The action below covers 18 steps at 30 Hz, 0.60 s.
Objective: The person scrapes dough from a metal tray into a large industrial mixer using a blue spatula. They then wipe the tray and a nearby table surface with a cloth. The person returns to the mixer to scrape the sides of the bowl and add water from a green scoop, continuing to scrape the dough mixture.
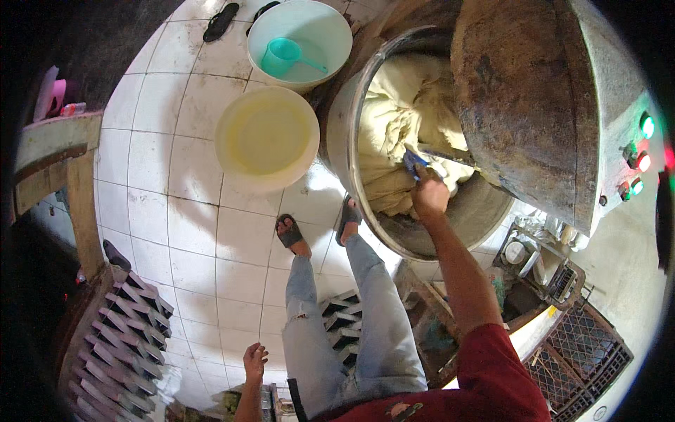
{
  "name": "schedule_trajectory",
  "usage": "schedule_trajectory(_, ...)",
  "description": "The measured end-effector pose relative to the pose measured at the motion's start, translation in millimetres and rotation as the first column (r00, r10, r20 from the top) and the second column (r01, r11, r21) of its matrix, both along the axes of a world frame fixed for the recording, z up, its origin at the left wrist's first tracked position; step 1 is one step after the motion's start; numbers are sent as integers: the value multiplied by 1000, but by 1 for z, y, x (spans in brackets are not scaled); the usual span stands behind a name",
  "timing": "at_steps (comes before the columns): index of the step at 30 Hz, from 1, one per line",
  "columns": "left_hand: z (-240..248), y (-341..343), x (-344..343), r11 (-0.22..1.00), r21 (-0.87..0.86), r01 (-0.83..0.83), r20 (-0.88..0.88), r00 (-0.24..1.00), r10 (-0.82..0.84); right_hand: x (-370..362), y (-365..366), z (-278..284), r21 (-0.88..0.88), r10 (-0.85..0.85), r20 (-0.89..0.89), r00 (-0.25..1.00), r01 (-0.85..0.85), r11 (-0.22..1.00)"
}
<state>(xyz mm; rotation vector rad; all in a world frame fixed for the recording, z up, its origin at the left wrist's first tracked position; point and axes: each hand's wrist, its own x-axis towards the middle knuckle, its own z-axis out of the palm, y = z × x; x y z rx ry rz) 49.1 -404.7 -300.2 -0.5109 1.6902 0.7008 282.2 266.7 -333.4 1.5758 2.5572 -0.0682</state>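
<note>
In the large metal mixer bowl point(355, 91) at the right lies a big mass of pale dough point(390, 119). My right hand point(430, 197) reaches in over its near side, closed around a small blue tool that looks like a scraper point(412, 162). The tool's tip is against the dough, beside the mixer's metal bar point(450, 156); its exact shape is partly hidden by my fingers. My left hand point(255, 361) hangs low by my left leg, fingers loosely bent and apart, with nothing in it.
The mixer's rusty housing point(527, 98) overhangs the bowl, with lit buttons point(643, 162). A tub of yellowish liquid point(267, 137) and a tub with a green dipper point(283, 55) stand left of it. Stacked metal pans point(119, 344) and a crate point(580, 359) flank me.
</note>
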Motion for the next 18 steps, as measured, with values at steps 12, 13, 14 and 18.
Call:
schedule_trajectory(12,-3,0,-6,997,-79,-2,-1,1000,2,7,28,1,90,44,81,996,-51,995)
schedule_trajectory(13,2,-8,-5,997,-79,21,22,1000,-20,5,14,-3,95,83,66,994,-89,992)
schedule_trajectory(14,4,-13,-4,997,-72,34,32,999,-31,9,5,6,-64,-3,187,982,16,998)
schedule_trajectory(18,15,-11,-2,999,-43,-21,31,999,23,24,-20,97,29,142,-188,972,-139,990)
